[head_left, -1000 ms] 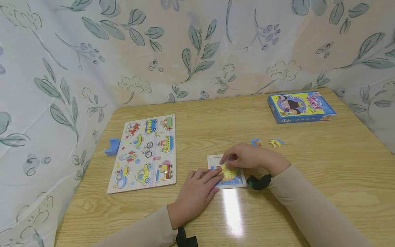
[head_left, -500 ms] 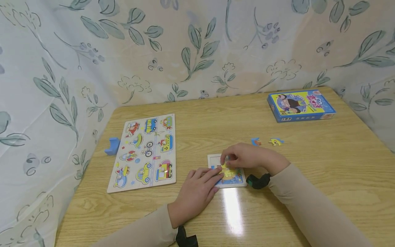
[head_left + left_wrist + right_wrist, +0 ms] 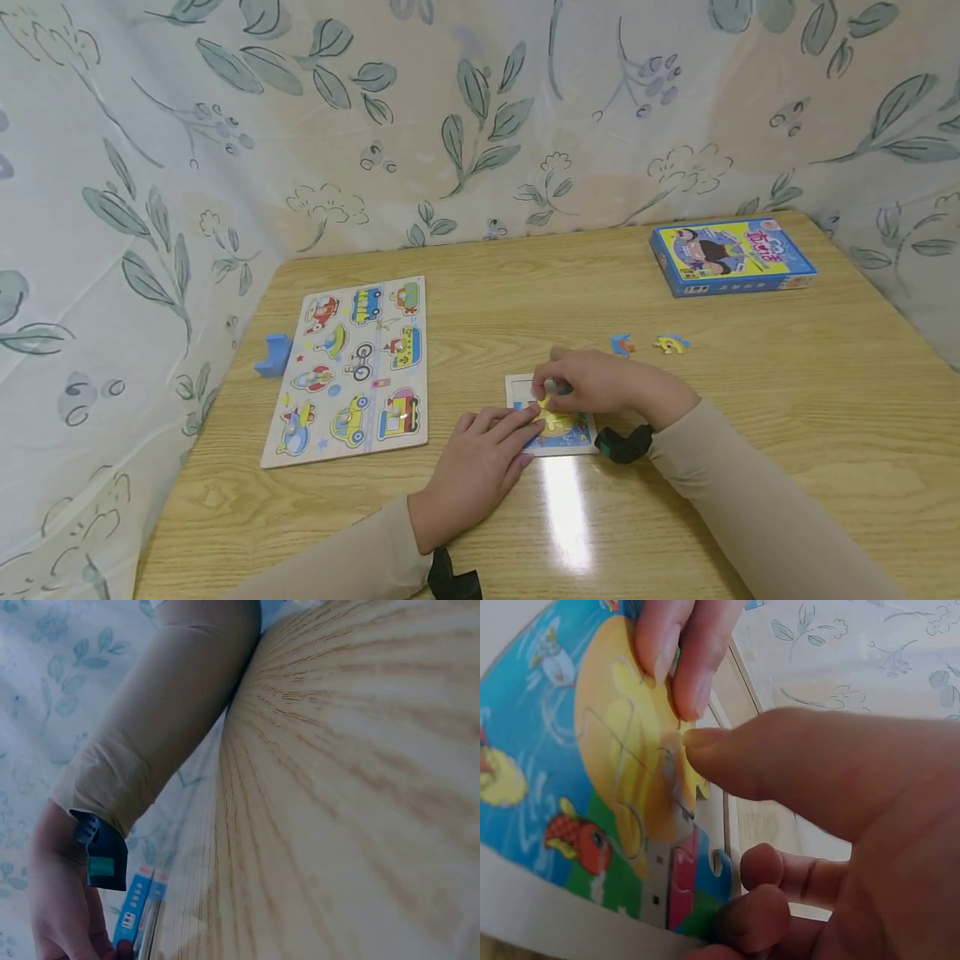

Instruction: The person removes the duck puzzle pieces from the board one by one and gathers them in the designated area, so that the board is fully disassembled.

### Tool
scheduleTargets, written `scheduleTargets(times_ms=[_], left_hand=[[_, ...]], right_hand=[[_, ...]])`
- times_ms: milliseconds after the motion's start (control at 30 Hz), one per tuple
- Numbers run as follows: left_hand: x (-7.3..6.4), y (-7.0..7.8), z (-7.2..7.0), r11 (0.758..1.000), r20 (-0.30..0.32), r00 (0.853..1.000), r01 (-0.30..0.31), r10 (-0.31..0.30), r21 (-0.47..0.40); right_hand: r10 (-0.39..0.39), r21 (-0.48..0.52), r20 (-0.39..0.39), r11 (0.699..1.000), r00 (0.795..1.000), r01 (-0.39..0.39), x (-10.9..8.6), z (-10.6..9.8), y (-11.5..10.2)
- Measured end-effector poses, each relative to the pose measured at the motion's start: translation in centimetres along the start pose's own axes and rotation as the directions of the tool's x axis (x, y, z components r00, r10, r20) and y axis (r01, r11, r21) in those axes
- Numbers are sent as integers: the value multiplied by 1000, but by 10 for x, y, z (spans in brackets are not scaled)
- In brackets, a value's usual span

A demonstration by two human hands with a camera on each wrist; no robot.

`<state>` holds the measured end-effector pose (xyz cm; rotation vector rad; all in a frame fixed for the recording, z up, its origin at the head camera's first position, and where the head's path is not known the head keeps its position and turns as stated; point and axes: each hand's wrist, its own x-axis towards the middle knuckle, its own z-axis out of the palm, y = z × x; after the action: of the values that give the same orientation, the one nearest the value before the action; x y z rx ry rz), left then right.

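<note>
A small jigsaw in a white frame tray (image 3: 517, 381) lies before me, with a yellow and orange shape, blue water and a red fish in its picture. My left hand (image 3: 483, 458) rests its straight fingers on the left part. My right hand (image 3: 600, 383) is bent over the upper part, thumb and forefinger at a yellow jigsaw piece (image 3: 694, 769), which it pinches by the edge. In the right wrist view the thumb (image 3: 720, 754) is on that piece, next to two left fingertips (image 3: 694, 690). The left wrist view shows the right hand (image 3: 64, 915), not the jigsaw picture.
Two loose jigsaw pieces, one blue and orange (image 3: 622, 345), one yellow and blue (image 3: 671, 345), lie beyond the right hand. A vehicle peg puzzle board (image 3: 345, 375) and a blue plastic block (image 3: 274, 357) are at left. A blue and yellow box (image 3: 733, 258) lies at the back right.
The right hand shifts very slightly over the jigsaw, its wrist edging left. The left hand and the loose pieces stay in place.
</note>
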<state>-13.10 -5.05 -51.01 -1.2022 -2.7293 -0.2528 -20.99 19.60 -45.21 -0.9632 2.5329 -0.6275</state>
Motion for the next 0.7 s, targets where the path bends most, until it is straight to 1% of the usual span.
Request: scheduleTargets(times_ms=[167,267,367,433,567,700], left_hand=[[0,0,0,1000,0,1000,-1,1,12],[0,0,0,1000,-3,1000,1,-1,18],[0,0,1,1000,-9,1000,2,-1,18],[0,0,1,1000,-14,1000,1,-1,19],[0,0,1,1000,-17,1000,0,1,20],[0,0,1,1000,-5,1000,0,0,14]], right_hand=[[37,-8,-25,999,999,-37,0,0,0],[33,-40,-48,999,998,-35,2,0,-1],[3,-88,-62,996,998,-8,3,0,-2],[3,-108,-66,994,998,-10,4,1,-3],[16,-112,-65,993,998,-23,4,1,-3],[21,-129,-62,991,998,-29,5,3,-1]])
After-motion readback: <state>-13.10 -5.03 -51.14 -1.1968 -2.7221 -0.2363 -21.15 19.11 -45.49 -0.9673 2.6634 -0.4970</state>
